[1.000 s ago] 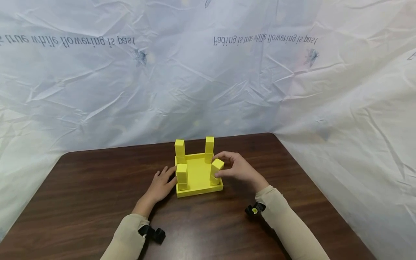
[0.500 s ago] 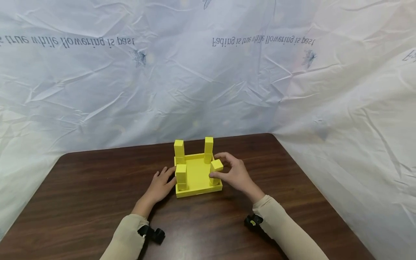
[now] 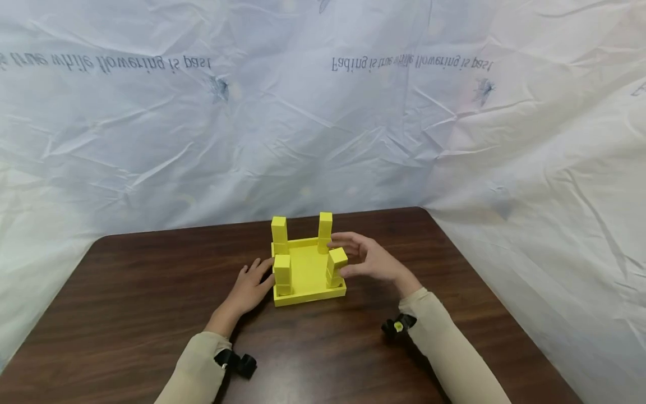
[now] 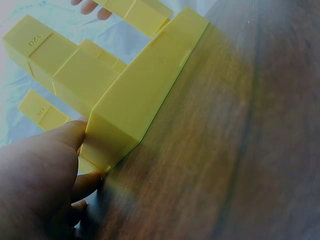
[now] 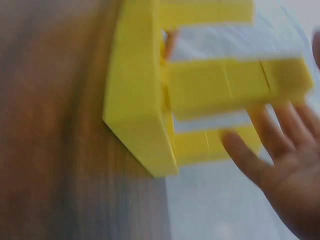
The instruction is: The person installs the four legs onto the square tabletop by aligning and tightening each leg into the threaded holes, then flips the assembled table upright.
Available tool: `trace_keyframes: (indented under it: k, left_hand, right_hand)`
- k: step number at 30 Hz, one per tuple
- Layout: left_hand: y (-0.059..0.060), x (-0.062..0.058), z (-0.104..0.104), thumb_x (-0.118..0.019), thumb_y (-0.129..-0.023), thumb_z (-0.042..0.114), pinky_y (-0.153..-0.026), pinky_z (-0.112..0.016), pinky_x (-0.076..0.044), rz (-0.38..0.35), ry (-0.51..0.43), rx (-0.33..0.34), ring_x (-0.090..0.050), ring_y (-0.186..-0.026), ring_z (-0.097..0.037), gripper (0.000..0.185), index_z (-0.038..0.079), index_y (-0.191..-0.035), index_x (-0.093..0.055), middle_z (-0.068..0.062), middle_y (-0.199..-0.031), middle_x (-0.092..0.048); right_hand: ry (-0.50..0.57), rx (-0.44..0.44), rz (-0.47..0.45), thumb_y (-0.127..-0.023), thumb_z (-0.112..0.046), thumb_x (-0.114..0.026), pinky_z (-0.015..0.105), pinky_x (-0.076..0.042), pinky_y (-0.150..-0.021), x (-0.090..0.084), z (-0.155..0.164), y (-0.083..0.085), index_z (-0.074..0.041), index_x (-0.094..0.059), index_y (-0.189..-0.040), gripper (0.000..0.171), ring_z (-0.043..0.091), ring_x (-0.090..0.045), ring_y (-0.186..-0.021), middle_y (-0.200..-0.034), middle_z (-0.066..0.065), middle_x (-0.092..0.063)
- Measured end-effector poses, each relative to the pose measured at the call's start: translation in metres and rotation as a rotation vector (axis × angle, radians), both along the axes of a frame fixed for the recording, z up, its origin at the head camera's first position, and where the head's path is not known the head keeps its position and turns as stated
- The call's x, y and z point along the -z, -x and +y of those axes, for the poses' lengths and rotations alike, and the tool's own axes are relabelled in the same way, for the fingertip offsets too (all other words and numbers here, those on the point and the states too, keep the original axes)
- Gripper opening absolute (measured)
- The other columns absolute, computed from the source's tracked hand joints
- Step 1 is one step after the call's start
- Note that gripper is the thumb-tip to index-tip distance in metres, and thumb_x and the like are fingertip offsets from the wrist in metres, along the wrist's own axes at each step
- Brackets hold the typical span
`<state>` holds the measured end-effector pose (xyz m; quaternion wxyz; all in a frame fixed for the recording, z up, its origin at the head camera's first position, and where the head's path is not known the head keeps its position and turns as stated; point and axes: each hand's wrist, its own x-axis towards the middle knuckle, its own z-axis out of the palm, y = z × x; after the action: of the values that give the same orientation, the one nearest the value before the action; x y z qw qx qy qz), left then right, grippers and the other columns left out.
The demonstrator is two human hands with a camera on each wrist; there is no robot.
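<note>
A shallow yellow tray [image 3: 310, 298] sits on the table, a stack of yellow blocks standing at each corner. My left hand [image 3: 250, 289] rests on the table against the tray's left side, thumb and fingers touching its wall [image 4: 112, 137]. Beside the near-right stack [image 3: 336, 268] is my right hand [image 3: 370, 261], its fingers spread behind the stack and its thumb at the right side. The right wrist view shows those fingers loose, not wrapped round the blocks. That stack looks slightly twisted. The near-left stack [image 3: 282, 274] has a top block [image 4: 32, 40] marked 120.
Two further stacks, far-left [image 3: 280, 233] and far-right [image 3: 325, 226], rise at the tray's back corners. The dark wooden table [image 3: 323, 359] ends at a pale printed curtain [image 3: 303, 140] behind and to the right. Each wrist wears a black camera mount.
Half a second ago the right thumb lay across the front of the near-right stack; it has since drawn back to the right. The left hand and tray stay in place.
</note>
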<state>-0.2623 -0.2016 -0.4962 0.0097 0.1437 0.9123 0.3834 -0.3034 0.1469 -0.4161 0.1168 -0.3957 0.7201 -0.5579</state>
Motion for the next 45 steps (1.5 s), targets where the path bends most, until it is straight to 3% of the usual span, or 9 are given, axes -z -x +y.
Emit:
trace_keyframes:
  k: [5, 13, 15, 17, 20, 23, 25, 27, 45]
  left_hand:
    - [-0.001, 0.000, 0.004, -0.047, -0.115, 0.035, -0.126, -0.065, 0.001, 0.003, 0.004, 0.003, -0.012, -0.160, -0.046, 0.059, 0.008, -0.166, -0.035, -0.023, -0.167, -0.035]
    - [-0.003, 0.001, 0.006, -0.047, -0.115, 0.032, -0.125, -0.067, 0.001, 0.021, 0.009, -0.005, -0.013, -0.159, -0.048, 0.058, 0.006, -0.165, -0.034, -0.025, -0.167, -0.035]
    - [-0.004, 0.000, 0.007, -0.047, -0.115, 0.031, -0.125, -0.067, 0.001, 0.020, 0.013, -0.009, -0.012, -0.159, -0.048, 0.058, 0.005, -0.165, -0.034, -0.025, -0.167, -0.034]
    - [-0.004, -0.001, 0.006, -0.046, -0.115, 0.032, -0.125, -0.068, 0.001, 0.016, 0.012, -0.006, -0.012, -0.159, -0.047, 0.058, 0.005, -0.165, -0.034, -0.025, -0.167, -0.033]
    - [-0.005, -0.002, 0.007, -0.046, -0.115, 0.035, -0.125, -0.068, 0.002, 0.012, 0.003, 0.013, -0.011, -0.159, -0.047, 0.059, 0.006, -0.165, -0.033, -0.025, -0.167, -0.033]
    - [-0.004, -0.003, 0.007, -0.045, -0.115, 0.037, -0.125, -0.068, 0.002, 0.011, 0.000, 0.015, -0.010, -0.159, -0.047, 0.059, 0.007, -0.166, -0.034, -0.024, -0.167, -0.034]
    - [-0.005, -0.003, 0.007, -0.045, -0.115, 0.036, -0.125, -0.068, 0.002, 0.015, 0.003, 0.013, -0.010, -0.159, -0.047, 0.059, 0.007, -0.165, -0.034, -0.024, -0.167, -0.035]
    - [-0.005, -0.003, 0.006, -0.046, -0.115, 0.035, -0.125, -0.068, 0.002, 0.018, 0.010, 0.008, -0.011, -0.159, -0.047, 0.059, 0.007, -0.165, -0.034, -0.024, -0.167, -0.035]
    - [-0.003, -0.001, 0.001, -0.046, -0.115, 0.034, -0.124, -0.069, 0.000, 0.032, -0.004, 0.004, -0.013, -0.158, -0.049, 0.058, 0.006, -0.164, -0.036, -0.025, -0.165, -0.038]
  right_hand:
    - [0.045, -0.163, -0.095, -0.097, -0.010, -0.079, 0.036, -0.053, -0.106, 0.003, 0.009, 0.016, 0.013, -0.045, -0.151, 0.068, 0.018, -0.056, -0.139, -0.149, 0.027, -0.056]
    - [0.080, -0.240, -0.110, -0.098, -0.010, -0.077, 0.035, -0.055, -0.099, 0.008, 0.005, 0.025, 0.007, -0.058, -0.145, 0.053, 0.020, -0.063, -0.123, -0.137, 0.009, -0.068]
    - [0.053, -0.227, -0.103, -0.099, -0.011, -0.077, 0.031, -0.055, -0.089, 0.007, 0.005, 0.025, 0.006, -0.061, -0.144, 0.051, 0.013, -0.064, -0.094, -0.112, 0.003, -0.074]
    - [0.024, -0.196, -0.090, -0.098, -0.010, -0.077, 0.028, -0.049, -0.076, 0.006, 0.005, 0.024, 0.005, -0.064, -0.142, 0.048, 0.007, -0.048, -0.070, -0.084, -0.004, -0.068]
    - [-0.003, -0.132, -0.095, -0.096, -0.007, -0.079, 0.026, -0.049, -0.070, 0.006, 0.007, 0.021, 0.003, -0.066, -0.140, 0.047, 0.006, -0.042, -0.063, -0.067, -0.002, -0.063]
    - [0.008, -0.101, -0.132, -0.094, -0.004, -0.080, 0.032, -0.060, -0.081, 0.007, 0.007, 0.016, 0.005, -0.065, -0.141, 0.050, 0.012, -0.070, -0.085, -0.102, 0.021, -0.078]
    - [0.021, -0.092, -0.150, -0.094, -0.003, -0.080, 0.038, -0.062, -0.088, 0.007, 0.005, 0.014, 0.006, -0.063, -0.142, 0.052, 0.021, -0.075, -0.104, -0.125, 0.033, -0.069]
    - [0.030, -0.076, -0.155, -0.094, -0.002, -0.080, 0.041, -0.062, -0.091, 0.008, 0.001, 0.011, 0.007, -0.063, -0.142, 0.051, 0.025, -0.074, -0.113, -0.132, 0.039, -0.061]
    - [0.090, 0.253, -0.124, -0.092, -0.012, -0.085, 0.037, -0.063, -0.088, 0.013, -0.016, -0.022, 0.005, -0.059, -0.146, 0.062, 0.029, -0.074, -0.114, -0.124, 0.019, -0.075]
